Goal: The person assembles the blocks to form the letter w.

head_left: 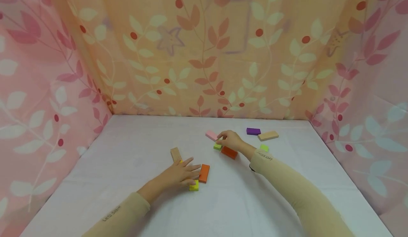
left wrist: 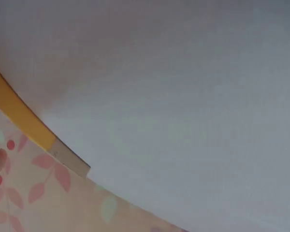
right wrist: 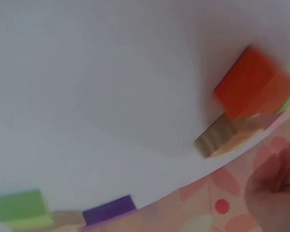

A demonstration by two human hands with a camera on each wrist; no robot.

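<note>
My left hand spreads its fingers over a group of blocks. Beneath and beside it are a yellow block, an orange block and a plain wooden block. Partly covered by the hand, a yellow-orange block shows better in the left wrist view. My right hand, fingers loosely bent, is over a light green block, close to a pink block and a red-orange block. Behind the red-orange one, the right wrist view has a wooden block, which the hand hides in the head view.
Farther right lie a purple block, another plain wooden block and a second light green block, partly behind the right sleeve. A white cloth covers the table, with floral curtains at the back and sides.
</note>
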